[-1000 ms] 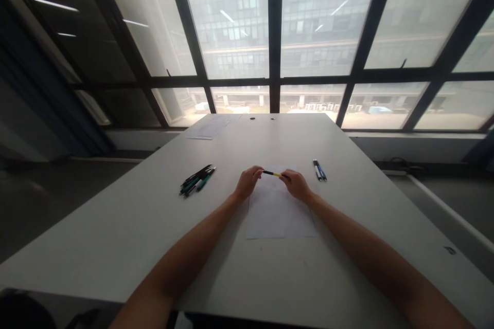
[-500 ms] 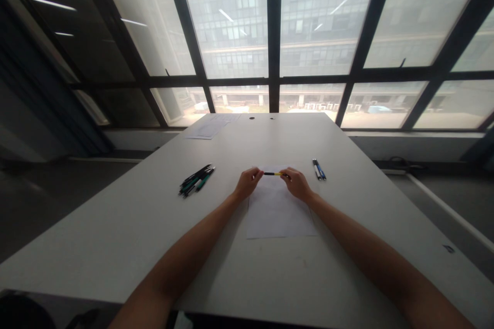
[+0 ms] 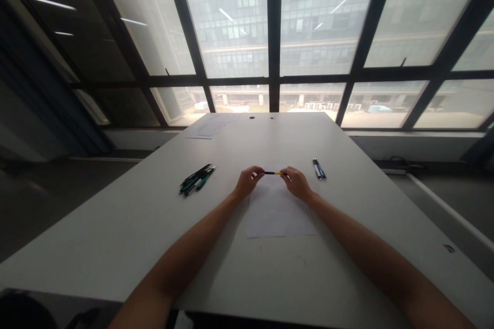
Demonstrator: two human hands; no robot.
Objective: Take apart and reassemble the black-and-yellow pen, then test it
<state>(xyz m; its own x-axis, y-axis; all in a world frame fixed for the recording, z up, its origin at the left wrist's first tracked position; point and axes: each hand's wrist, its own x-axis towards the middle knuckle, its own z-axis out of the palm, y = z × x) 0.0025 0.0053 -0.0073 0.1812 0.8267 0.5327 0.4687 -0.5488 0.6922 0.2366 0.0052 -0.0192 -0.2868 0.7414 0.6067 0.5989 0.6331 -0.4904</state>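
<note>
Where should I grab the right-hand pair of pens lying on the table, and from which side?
Take the pair of pens across the middle of their barrels, coming straight down from above. They lie flat on the table, side by side, pointing away from you, apart from the right hand and the paper sheet, so the top is free.

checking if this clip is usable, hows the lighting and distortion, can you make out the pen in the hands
Head view: strong backlight from the windows leaves the room's edges dark; wide-angle lens bows the window frames; ceiling lights reflect in the glass. The left hand and right hand each grip one end of the yellow-and-black pen over the paper; it is small, detail unreadable.
</note>
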